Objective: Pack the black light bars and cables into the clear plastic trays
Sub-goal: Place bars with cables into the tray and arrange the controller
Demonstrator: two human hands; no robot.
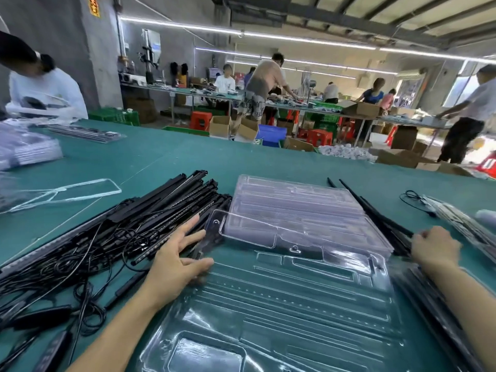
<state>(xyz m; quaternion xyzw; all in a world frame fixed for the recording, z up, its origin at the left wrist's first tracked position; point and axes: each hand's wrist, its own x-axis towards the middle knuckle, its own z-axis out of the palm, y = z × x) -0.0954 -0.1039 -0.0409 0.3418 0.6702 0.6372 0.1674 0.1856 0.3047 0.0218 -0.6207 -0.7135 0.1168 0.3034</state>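
Observation:
An empty clear plastic tray lies open on the green table in front of me. Behind it stands a stack of clear trays. A pile of black light bars with tangled black cables lies to the left. My left hand rests with straight fingers at the tray's left edge, beside the pile. My right hand has its fingers curled round thin black bars at the tray's right. More black bars lie under my right forearm.
Packed trays and bagged stacks sit at the far left by a person in white. A loose clear lid lies on the left. A packed tray with cable lies right. Other workers stand at benches beyond.

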